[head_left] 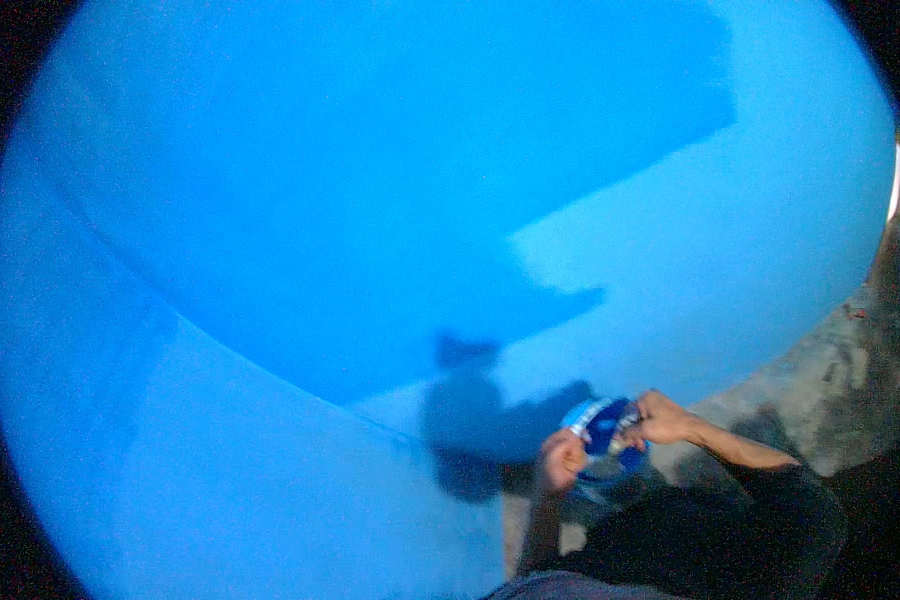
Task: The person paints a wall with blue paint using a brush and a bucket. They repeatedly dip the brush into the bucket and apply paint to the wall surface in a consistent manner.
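Two hands work close together at the lower right of the head view. My left hand [564, 459] is closed on the near left rim of a small blue container [607, 427], which looks like a paint pot. My right hand [661, 421] is at the container's right side, its fingers curled around something small and blurred that I cannot make out. Part of the container's inside looks dark blue, and its rim shows pale. Beyond the hands stands a wall [390, 187] with darker blue over a lighter blue, the border between them jagged.
A second light blue wall face [307, 510] meets the first along a corner line at the left. The grey, stained floor [810, 375] shows at the right. Shadows of head and arms fall on the wall beside the hands.
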The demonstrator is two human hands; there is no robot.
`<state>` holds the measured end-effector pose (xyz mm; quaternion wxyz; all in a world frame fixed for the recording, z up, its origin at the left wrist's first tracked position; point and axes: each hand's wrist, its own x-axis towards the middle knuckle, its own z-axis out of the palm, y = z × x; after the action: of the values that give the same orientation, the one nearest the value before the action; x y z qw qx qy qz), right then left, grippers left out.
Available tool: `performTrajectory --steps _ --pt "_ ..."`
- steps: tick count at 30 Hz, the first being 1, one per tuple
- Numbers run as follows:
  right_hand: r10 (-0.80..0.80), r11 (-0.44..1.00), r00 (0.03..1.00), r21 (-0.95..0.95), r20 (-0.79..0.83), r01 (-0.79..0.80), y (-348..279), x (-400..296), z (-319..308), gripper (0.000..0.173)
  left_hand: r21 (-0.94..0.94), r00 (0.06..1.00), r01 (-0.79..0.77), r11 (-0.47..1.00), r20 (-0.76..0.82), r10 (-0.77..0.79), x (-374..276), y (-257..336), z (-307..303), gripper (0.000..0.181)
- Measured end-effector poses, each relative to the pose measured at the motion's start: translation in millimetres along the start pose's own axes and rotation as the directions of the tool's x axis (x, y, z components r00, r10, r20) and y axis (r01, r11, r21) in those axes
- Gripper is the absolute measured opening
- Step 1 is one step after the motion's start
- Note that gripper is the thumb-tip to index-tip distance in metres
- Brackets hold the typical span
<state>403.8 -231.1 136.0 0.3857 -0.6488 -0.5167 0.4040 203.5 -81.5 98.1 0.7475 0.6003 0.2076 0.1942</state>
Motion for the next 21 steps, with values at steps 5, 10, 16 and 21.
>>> performTrajectory --steps 5,10,16,21 --pt "0.038 0.998 0.993 -0.047 -0.110 -0.043 11.4 -6.9 -0.7 0.022 -0.412 0.949 0.196 0.890 0.309 -0.066 21.1 -45.8 -16.8 0.024" --pt "-0.181 0.819 0.949 -0.574 -0.258 0.001 19.6 -23.3 -13.0 0.036 -0.551 0.782 0.612 0.567 0.525 -0.334 60.4 -86.1 8.1 0.027" --pt "-0.403 0.776 0.879 -0.604 -0.253 0.182 10.2 -39.8 -17.4 0.028 -0.399 0.992 0.128 0.908 0.053 -0.116 4.8 -22.0 28.1 0.022" --pt "-0.153 0.924 0.936 -0.382 -0.317 0.022 -5.1 -38.0 -15.5 0.038 -0.247 0.984 0.099 0.964 -0.121 -0.132 -6.3 44.3 46.6 0.019"
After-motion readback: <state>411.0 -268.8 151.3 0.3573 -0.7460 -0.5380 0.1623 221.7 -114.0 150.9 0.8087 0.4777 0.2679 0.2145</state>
